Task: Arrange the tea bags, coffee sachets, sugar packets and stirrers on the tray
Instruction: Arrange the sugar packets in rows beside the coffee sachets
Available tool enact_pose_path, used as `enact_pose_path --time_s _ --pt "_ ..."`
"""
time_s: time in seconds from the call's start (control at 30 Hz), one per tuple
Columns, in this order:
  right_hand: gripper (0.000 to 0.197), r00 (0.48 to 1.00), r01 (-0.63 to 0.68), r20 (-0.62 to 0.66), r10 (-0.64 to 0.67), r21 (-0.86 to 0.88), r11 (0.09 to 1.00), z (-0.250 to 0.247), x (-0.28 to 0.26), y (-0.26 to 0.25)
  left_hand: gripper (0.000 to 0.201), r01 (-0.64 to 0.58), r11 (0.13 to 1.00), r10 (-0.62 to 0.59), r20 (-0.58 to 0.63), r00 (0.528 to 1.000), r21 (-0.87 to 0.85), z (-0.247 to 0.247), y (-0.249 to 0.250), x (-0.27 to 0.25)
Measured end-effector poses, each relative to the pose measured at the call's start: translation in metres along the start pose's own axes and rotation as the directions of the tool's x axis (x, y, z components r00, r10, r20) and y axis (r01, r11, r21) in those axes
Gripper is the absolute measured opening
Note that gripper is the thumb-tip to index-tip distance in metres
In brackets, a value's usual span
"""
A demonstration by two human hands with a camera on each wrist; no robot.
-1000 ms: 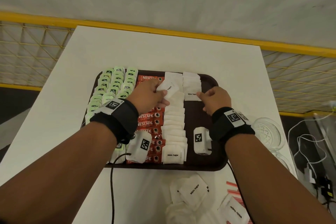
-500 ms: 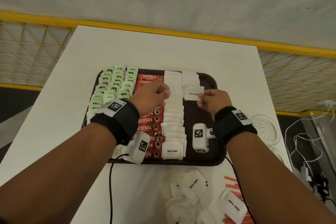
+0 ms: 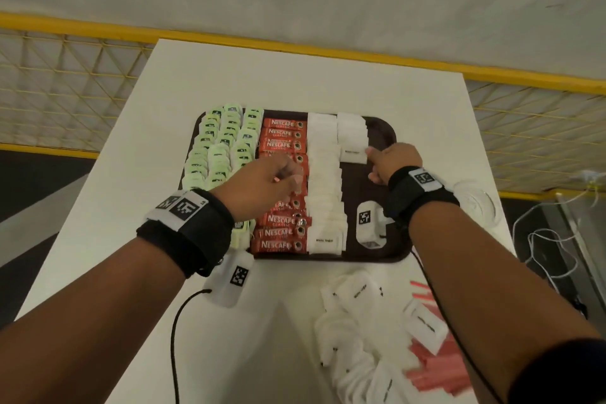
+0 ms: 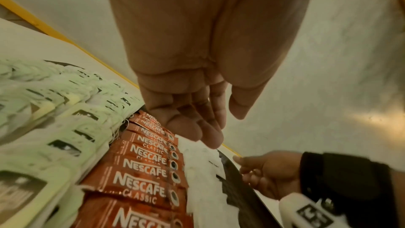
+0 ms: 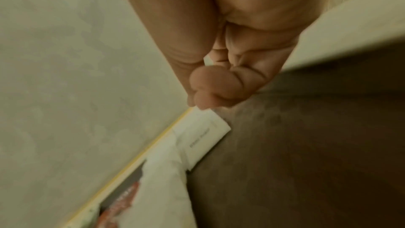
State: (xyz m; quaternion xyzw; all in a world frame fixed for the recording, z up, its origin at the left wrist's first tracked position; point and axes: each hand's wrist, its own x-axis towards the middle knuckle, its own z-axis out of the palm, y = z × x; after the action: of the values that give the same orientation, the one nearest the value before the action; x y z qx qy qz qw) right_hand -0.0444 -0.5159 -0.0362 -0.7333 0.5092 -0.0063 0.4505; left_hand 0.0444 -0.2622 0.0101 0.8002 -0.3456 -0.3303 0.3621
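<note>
— From above, how far along is it?

— Well on. The tray (image 3: pixel 392 133) carries green tea bags (image 3: pixel 223 144) on its left, then a red column of coffee sachets (image 3: pixel 283 136), then a full column of sugar packets (image 3: pixel 324 180) and a short second column just begun at the far end. Loose sugar packets (image 3: pixel 354 331) and pink stirrers (image 3: pixel 436 367) lie on the table (image 3: pixel 295 75) at the near edge, not yet placed.

— And the hands?

— The right hand (image 3: pixel 392 162) touches the nearest packet (image 3: pixel 353 154) of the short column with a fingertip. The left hand (image 3: pixel 262 182) hovers over the sachets, loosely curled.

— The left wrist view?

— Its fingers (image 4: pixel 206 127) hang relaxed, holding nothing.

— The right wrist view?

— Blurred. The fingers (image 5: pixel 210 91) are curled in and one tip meets that packet's (image 5: pixel 201 138) corner; I cannot see a pinch. Bare brown tray floor (image 5: pixel 306 145) lies open beside it, so I'd judge there is room for the rest.
</note>
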Motion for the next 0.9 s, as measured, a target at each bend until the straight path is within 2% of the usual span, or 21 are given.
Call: enact_pose_path --time_s 0.07,0.23,0.33,0.43,0.5,0.57,0.7,0.83,0.9 --pt "0.027 1.000 0.015 0.002 -0.015 0.001 1.000 -0.014 -0.033 -0.003 0.017 -0.023 0.999 0.021 0.049 0.999 0.044 0.006 0.002 -0.011" --pt "0.026 0.985 0.167 0.055 -0.161 -0.105 0.980 -0.050 -0.134 0.021 0.014 -0.104 0.986 0.079 0.184 0.980 0.128 0.033 0.008 -0.038" --pt "0.022 0.985 0.173 0.048 -0.168 -0.159 0.972 -0.064 -0.182 0.052 0.015 -0.146 0.973 0.101 0.242 0.965 0.176 0.053 0.011 -0.052" --pt "0.018 0.993 0.114 0.028 -0.111 -0.196 0.974 -0.072 -0.214 0.090 0.015 -0.219 0.920 0.119 0.299 0.947 0.324 0.072 0.010 -0.063" --pt "0.017 0.997 0.072 0.017 -0.070 -0.295 0.953 -0.071 -0.223 0.112 0.013 -0.238 0.885 0.107 0.322 0.941 0.400 0.082 0.005 -0.066" --pt "0.017 0.999 0.043 0.008 -0.044 -0.447 0.894 -0.070 -0.231 0.132 0.016 -0.239 0.861 0.095 0.320 0.943 0.448 0.094 0.003 -0.069" --pt "0.014 1.000 0.001 -0.023 -0.014 -0.481 0.877 -0.065 -0.232 0.162 0.038 -0.165 0.805 -0.002 0.279 0.960 0.570 0.116 0.006 -0.069" --pt "0.047 1.000 0.026 0.014 -0.022 -0.567 0.823 -0.059 -0.227 0.169 0.052 -0.086 0.758 -0.057 0.197 0.979 0.646 0.138 0.011 -0.068" --pt "0.055 0.999 0.039 0.037 -0.021 -0.595 0.803 -0.057 -0.224 0.173 0.055 -0.047 0.736 -0.082 0.157 0.984 0.676 0.148 0.014 -0.065"
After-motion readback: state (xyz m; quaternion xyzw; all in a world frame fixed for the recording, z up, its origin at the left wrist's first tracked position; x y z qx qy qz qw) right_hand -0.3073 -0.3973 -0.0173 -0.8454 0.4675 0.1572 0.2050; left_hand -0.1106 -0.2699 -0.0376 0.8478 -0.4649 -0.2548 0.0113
